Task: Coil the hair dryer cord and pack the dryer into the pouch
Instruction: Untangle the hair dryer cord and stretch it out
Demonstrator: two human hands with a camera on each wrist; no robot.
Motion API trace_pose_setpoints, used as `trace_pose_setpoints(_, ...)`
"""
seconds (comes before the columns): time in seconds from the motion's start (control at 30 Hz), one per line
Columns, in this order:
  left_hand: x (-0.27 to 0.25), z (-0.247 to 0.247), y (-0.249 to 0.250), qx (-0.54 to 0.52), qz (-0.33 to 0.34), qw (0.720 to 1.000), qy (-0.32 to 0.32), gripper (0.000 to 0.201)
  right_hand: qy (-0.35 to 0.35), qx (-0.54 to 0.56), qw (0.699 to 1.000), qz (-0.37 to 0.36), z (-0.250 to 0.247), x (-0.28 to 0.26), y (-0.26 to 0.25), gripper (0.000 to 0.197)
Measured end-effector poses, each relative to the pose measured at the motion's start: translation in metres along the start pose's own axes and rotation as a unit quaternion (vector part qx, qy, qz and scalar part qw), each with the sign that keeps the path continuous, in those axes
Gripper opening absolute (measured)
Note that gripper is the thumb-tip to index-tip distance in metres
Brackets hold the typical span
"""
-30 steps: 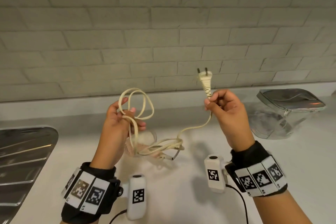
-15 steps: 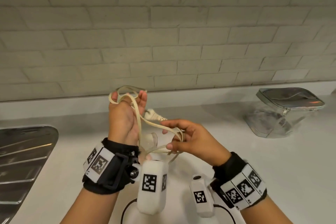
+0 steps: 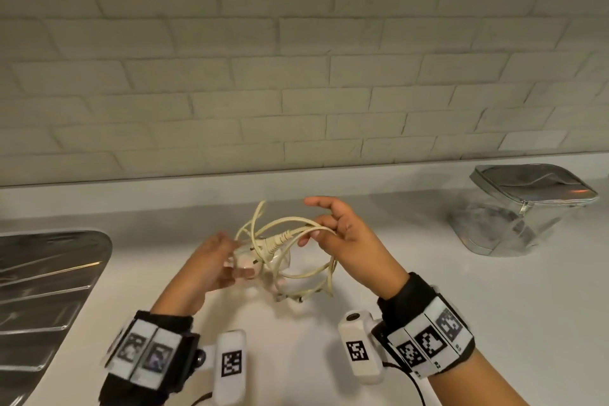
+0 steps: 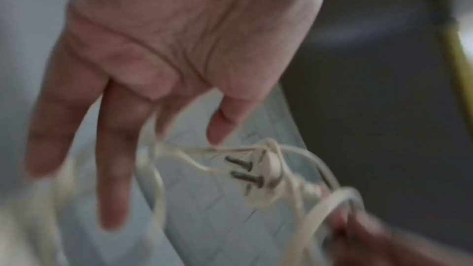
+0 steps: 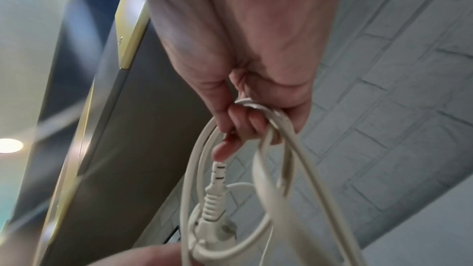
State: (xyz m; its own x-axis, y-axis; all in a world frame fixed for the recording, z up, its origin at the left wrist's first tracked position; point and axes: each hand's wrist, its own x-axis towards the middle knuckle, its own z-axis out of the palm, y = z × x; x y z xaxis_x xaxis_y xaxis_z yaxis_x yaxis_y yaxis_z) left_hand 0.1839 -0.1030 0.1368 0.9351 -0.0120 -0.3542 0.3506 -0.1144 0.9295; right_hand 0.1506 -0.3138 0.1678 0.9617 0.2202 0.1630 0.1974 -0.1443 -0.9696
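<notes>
The right hand (image 3: 342, 237) is holding the coiled cream cord (image 3: 306, 273) above the white countertop (image 3: 494, 323). Its lower fingers are curling round several loops, while the index finger is extending toward the far wall. In the right wrist view, the fingers (image 5: 240, 120) are clamping the loops against the palm, and the loops are hanging below the hand.

The plug (image 3: 268, 245) is lying across the coil, between the two hands, with its two pins pointing toward the left hand (image 3: 211, 264). In the left wrist view, the plug (image 4: 266, 171) is sitting just beyond the fingertips (image 4: 220, 128), with strands of cord crossing over it.

The left hand is blurring in every view. Its fingers are extending, mostly straight and spread, toward the coil. Strands of cord are passing by the fingertips; whether they are pinching a strand cannot be determined.

A translucent pinkish form, probably the dryer (image 3: 250, 260), is showing behind the left hand's fingers; it is too blurred to describe.

The silver zip pouch (image 3: 527, 208) is sitting on the countertop at the far right, well apart from both hands. A metal sink drainer (image 3: 43, 290) is occupying the left edge. A pale brick wall (image 3: 296, 59) is running along the far side.
</notes>
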Motion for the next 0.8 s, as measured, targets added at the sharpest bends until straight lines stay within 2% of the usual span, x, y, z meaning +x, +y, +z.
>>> trace_pose_setpoints(0.03,-0.002,0.002,-0.003,0.106,0.039,0.993,0.023,0.014,0.003,-0.004,1.000,-0.003,0.000,0.001,0.001,0.036)
trace_pose_setpoints(0.07,-0.007,0.004,-0.003,0.198,0.092,0.974,0.062,0.017,0.005,-0.008,1.000,-0.006,0.000,0.003,0.001,0.037)
trace_pose_setpoints(0.1,-0.014,0.007,-0.001,0.250,0.155,0.950,0.106,0.018,0.005,-0.014,1.000,-0.006,0.000,0.004,0.001,0.037)
trace_pose_setpoints(0.13,-0.023,0.011,0.002,0.252,0.221,0.933,0.132,0.019,0.006,-0.021,1.000,-0.003,0.000,0.004,0.001,0.038)
trace_pose_setpoints(0.2,-0.040,0.023,0.013,0.214,0.325,0.916,0.095,0.031,0.008,-0.027,1.000,0.003,0.000,0.004,0.002,0.040)
trace_pose_setpoints(0.27,-0.044,0.037,0.018,0.255,0.373,0.892,0.002,0.040,0.001,-0.009,1.000,0.009,0.001,0.003,0.001,0.042)
trace_pose_setpoints(0.3,-0.044,0.043,0.018,0.264,0.376,0.888,-0.034,0.039,-0.009,0.007,1.000,0.010,0.000,0.001,0.001,0.042)
trace_pose_setpoints(0.37,-0.039,0.049,0.019,0.227,0.352,0.905,-0.072,0.026,-0.027,0.013,1.000,0.007,-0.003,-0.001,-0.001,0.043)
trace_pose_setpoints(0.47,-0.032,0.048,0.022,0.178,0.329,0.924,-0.082,0.011,-0.036,-0.028,0.999,0.004,-0.007,-0.006,-0.003,0.045)
trace_pose_setpoints(0.57,-0.025,0.045,0.021,0.156,0.284,0.943,-0.073,0.015,-0.035,-0.104,0.994,-0.010,-0.010,-0.010,-0.001,0.046)
trace_pose_setpoints(0.67,-0.026,0.050,0.018,0.125,0.261,0.953,-0.085,0.019,-0.018,-0.128,0.991,-0.032,-0.013,-0.010,-0.001,0.044)
trace_pose_setpoints(0.8,-0.026,0.055,0.016,0.086,0.244,0.963,-0.074,0.021,0.037,-0.210,0.971,-0.104,-0.012,-0.011,0.003,0.021)
